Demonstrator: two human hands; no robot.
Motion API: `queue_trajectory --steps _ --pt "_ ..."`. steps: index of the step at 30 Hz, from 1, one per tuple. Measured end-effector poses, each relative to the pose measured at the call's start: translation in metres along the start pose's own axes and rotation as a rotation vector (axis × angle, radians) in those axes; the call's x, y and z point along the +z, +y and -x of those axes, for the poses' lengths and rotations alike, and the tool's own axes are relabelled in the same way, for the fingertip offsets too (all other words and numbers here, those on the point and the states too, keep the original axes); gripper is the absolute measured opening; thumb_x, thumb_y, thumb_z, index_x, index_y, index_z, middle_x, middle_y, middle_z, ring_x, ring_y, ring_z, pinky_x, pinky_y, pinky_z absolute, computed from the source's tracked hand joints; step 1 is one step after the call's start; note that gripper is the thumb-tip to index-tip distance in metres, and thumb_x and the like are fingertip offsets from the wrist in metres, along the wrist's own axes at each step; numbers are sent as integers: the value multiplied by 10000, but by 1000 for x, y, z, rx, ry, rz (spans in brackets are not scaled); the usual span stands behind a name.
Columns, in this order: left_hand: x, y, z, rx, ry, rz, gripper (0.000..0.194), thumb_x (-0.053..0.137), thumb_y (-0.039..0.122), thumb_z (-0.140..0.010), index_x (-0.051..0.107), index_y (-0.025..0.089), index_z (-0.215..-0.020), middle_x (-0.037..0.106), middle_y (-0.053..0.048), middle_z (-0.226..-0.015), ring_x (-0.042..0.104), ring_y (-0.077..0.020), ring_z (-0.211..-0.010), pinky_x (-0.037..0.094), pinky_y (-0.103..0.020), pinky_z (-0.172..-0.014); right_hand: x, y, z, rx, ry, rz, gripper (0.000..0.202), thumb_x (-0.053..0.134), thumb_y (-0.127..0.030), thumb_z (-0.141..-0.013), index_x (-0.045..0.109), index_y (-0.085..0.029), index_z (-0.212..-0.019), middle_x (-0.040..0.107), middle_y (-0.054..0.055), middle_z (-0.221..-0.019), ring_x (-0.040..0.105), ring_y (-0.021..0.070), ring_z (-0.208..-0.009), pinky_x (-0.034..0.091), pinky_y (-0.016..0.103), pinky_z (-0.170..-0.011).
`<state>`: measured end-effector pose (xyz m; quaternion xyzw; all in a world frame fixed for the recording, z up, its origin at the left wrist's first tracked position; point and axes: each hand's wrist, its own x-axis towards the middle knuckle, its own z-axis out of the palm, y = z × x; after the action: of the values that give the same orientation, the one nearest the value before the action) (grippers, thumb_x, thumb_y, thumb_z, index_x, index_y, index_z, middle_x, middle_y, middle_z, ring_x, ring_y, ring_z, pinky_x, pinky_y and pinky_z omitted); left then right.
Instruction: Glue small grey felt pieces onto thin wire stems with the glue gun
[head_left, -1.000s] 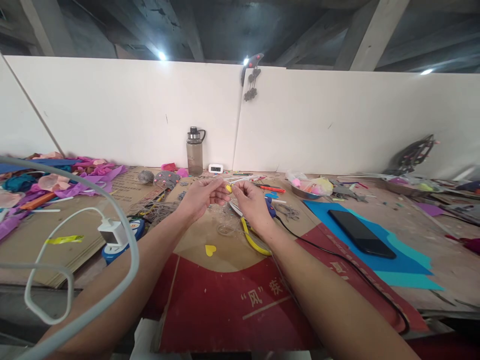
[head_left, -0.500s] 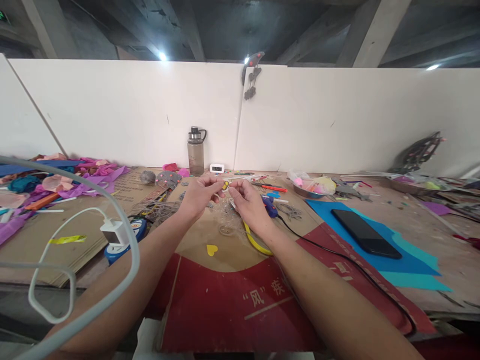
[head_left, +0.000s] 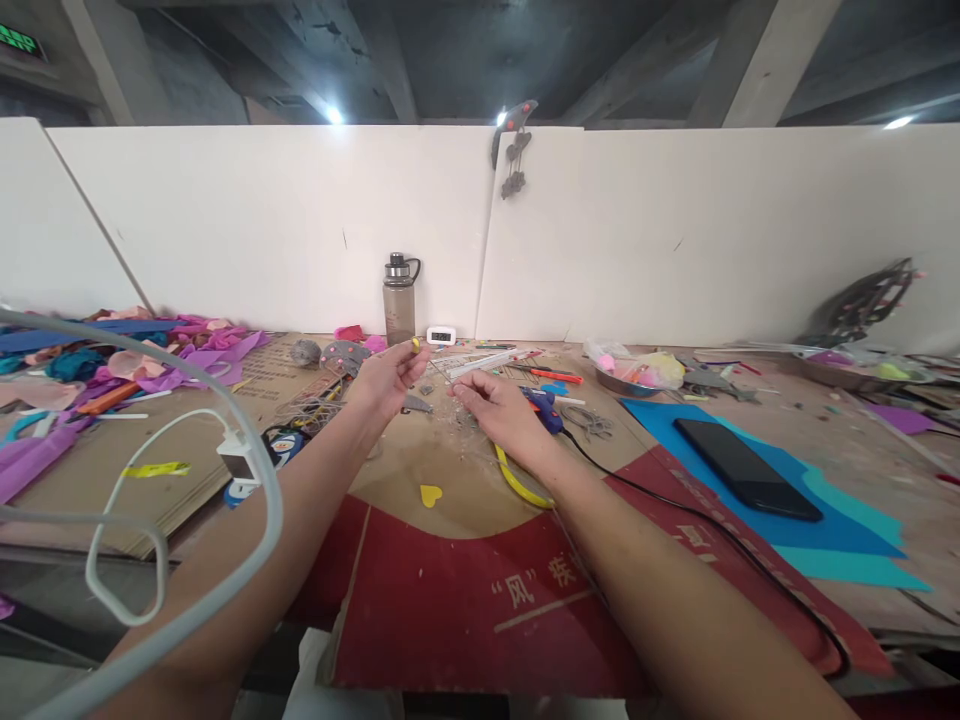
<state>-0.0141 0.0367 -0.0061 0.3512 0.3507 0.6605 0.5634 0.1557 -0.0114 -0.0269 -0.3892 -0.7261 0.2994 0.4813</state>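
My left hand (head_left: 386, 380) is closed in a pinch on a small yellow piece (head_left: 415, 344), which shows at the fingertips. To its right and a little lower, my right hand (head_left: 501, 408) pinches the end of a thin strand (head_left: 441, 372) that reaches toward the left fingers; whether it is thread or wire I cannot tell. Below both hands a yellow heart cutout (head_left: 430, 495) lies flat on brown and red cardboard (head_left: 450, 590). A curved yellow handle (head_left: 521, 485) shows beneath my right wrist. Clear strands are partly hidden behind the right fingers.
A blue glue gun (head_left: 541, 408) with a black cord lies beside my right hand. Farther right, a phone (head_left: 742, 468) rests on blue sheets. A bottle (head_left: 399, 300) and small clock (head_left: 441, 336) stand at the back. A white cable (head_left: 274, 500) loops across the left foreground.
My hands have moved apart, the left going left and up with the yellow piece. A thin strand now shows between them. The view has shifted slightly.
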Motion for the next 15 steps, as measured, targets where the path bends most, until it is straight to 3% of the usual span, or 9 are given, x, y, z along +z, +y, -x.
queue_trajectory --steps 3,11,15 --pt "-7 4 -6 29 60 78 114 561 63 -805 598 109 -707 696 -91 -738 690 -117 -716 575 -199 -693 -9 -3 -1 52 4 -41 233 514 -382 -818 654 -197 -795 444 -54 -554 361 107 -518 300 244 -520" --pt "-28 5 -20 188 189 155 86 595 61 -792 585 116 -726 692 -74 -728 706 -146 -761 578 -275 -801 -43 -14 -3 145 74 -356 320 620 -514 -747 599 -195 -769 310 -67 -564 234 75 -483 171 228 -447" --pt "-27 3 -20 244 192 132 71 604 75 -792 597 105 -728 692 -84 -743 709 -160 -763 579 -297 -801 -42 -8 -4 220 -60 -294 353 630 -534 -729 606 -187 -785 322 -66 -586 257 68 -502 207 209 -457"
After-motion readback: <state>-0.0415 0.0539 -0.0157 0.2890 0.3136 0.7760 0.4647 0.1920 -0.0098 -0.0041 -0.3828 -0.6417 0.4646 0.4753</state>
